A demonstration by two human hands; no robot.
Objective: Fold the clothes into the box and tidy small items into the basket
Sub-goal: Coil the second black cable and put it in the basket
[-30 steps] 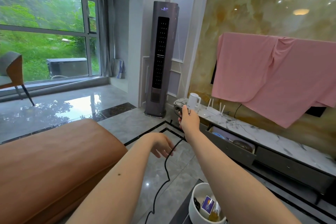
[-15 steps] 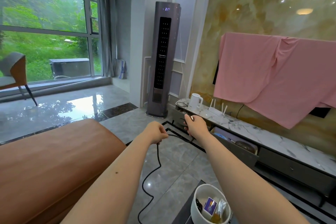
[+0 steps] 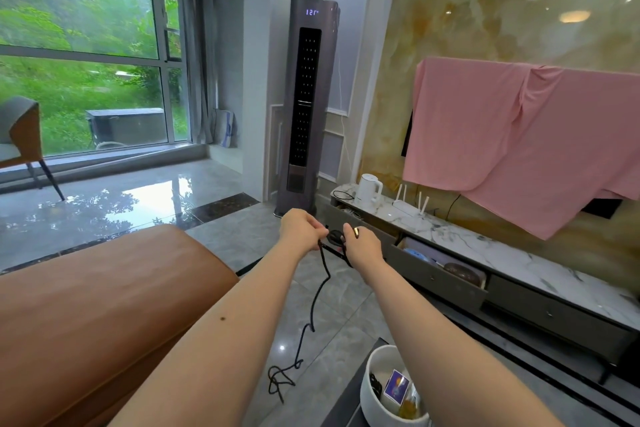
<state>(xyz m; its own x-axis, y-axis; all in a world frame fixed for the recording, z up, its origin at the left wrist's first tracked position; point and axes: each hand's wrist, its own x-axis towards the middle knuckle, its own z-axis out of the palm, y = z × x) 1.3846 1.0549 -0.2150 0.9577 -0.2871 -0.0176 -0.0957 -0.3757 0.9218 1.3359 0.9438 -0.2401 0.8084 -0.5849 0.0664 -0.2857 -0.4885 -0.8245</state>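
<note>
Hanging from both raised hands, a black cord (image 3: 320, 291) trails down to a loose tangle on the grey floor (image 3: 225, 243). The left hand (image 3: 300, 228) pinches it with closed fingers; the right hand (image 3: 360, 246) is closed around a small coil of the same cord. A white basket (image 3: 372, 392), holding a card and other small items, sits at the bottom edge below the right forearm. A brown sofa (image 3: 104, 305) lies left, and a pink cloth (image 3: 519, 149) drapes over the wall screen.
</note>
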